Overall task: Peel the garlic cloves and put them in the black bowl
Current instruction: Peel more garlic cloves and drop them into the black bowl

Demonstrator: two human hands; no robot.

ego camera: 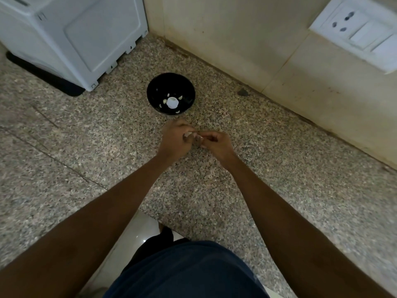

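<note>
- Task partly done, by my reading: the small round glossy black bowl (171, 94) on the speckled grey-pink granite surface (279, 168) already holds several pale peeled garlic cloves (165, 101), scattered round a bright white patch in its bottom; whether that patch is a reflection or an object I cannot tell.
- One more small pale garlic clove (190, 134) is being worked on, held between both hands just on the near side of the bowl, over the surface and not touching the bowl.
- Left hand (175, 139): fingers curled, grip pinching the clove from the left. Right hand (214, 144): fingers curled, grip pinching at the same clove or its skin from the right; too small and blurred to say which.
- The clove looks whitish with a papery edge, mostly hidden by fingertips. How much skin remains cannot be read.
- Left to do, as I judge: finish stripping this clove and drop it in the bowl. No unpeeled cloves are visible elsewhere on the surface.
- Around: a white plastic appliance (71, 35) at the far left on a black mat (43, 76), a white wall socket plate (356, 31) at the upper right.
</note>
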